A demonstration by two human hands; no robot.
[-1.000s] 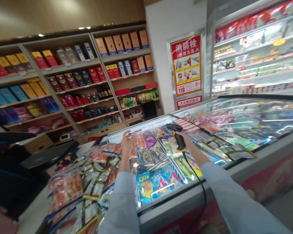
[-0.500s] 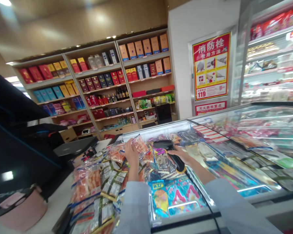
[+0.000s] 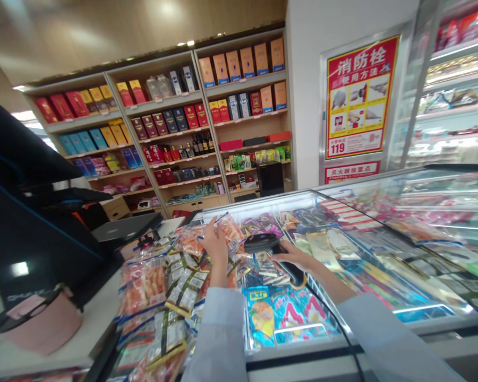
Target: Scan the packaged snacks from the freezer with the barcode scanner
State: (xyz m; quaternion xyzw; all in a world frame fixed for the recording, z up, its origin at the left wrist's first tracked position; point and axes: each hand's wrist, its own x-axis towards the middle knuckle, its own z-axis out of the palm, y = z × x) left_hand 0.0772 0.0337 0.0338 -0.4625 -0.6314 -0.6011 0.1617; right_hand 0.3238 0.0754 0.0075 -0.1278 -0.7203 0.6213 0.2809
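Observation:
My right hand (image 3: 297, 257) is wrapped round the handle of a black barcode scanner (image 3: 263, 243), whose head points left over the glass freezer. Its cable runs down to the front edge. My left hand (image 3: 215, 240) grips a clear packet of orange-pink food (image 3: 231, 232), just left of the scanner head. Beneath and left of that hand lies a heap of packets, among them green-and-gold ones (image 3: 186, 286) and clear ones with orange contents (image 3: 151, 284). Blue snack bags (image 3: 287, 313) lie inside the freezer, below the scanner.
A black monitor (image 3: 27, 223) and a pink container (image 3: 43, 323) stand on the counter at left. Behind them is a dark flat device (image 3: 127, 225). Shelves of boxes (image 3: 175, 119) line the back wall, beside a red poster (image 3: 360, 98). The glass freezer (image 3: 422, 183) extends right.
The view has shifted slightly. The scanner head has turned and come nearer to the packet in my left hand. Both hands keep their holds.

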